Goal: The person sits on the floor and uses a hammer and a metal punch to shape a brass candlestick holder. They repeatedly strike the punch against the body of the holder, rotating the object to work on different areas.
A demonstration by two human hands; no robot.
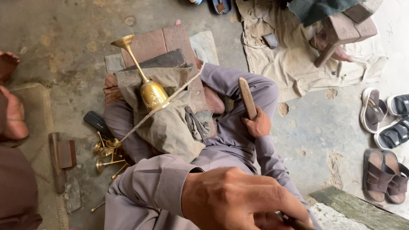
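My right hand (257, 124) grips a flat wooden stick (247, 97) that points up over my bent knee. My left hand (238, 201) is raised close to the camera with its fingers closed on a thin dark tool (295, 222), of which only the end shows. A brass goblet (151, 91) lies tilted on a khaki cloth (170, 123) over my lap. Its stem and foot (123, 42) point up and to the left. A pale rope (179, 91) runs across the goblet's bowl. Both hands are apart from the goblet.
Several small brass goblets (106, 154) lie on the floor by my left leg. Reddish bricks (157, 42) sit beyond the cloth. Another person's bare feet (12, 115) are at the left, and a third person's foot (338, 53) at the top right. Sandals (385, 123) lie at the right.
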